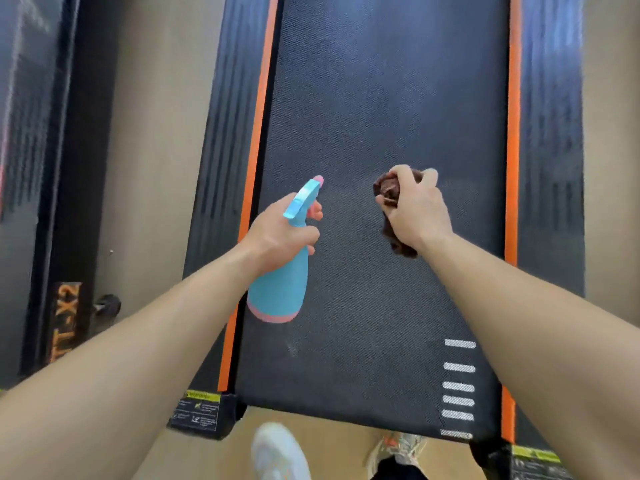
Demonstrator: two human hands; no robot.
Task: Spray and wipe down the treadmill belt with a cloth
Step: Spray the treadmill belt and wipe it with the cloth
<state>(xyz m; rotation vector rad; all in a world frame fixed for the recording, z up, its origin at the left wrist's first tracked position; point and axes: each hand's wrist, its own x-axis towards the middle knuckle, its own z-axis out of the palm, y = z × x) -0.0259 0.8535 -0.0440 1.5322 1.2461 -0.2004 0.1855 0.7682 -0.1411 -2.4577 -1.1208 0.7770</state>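
- The left hand (277,233) grips the neck of a blue spray bottle (280,282) with a pink base; its nozzle points forward, out over the treadmill belt (381,98).
- The bottle hangs above the belt's left edge, just beside the orange side strip (258,133).
- The right hand (414,209) has its fingers curled tight round a bunched brown cloth (389,188), held above the belt's right half, well apart from the bottle.
- White stripes (459,386) mark the belt's near right corner.
- Two shoes (277,452) stand on the floor just behind the belt's near end.
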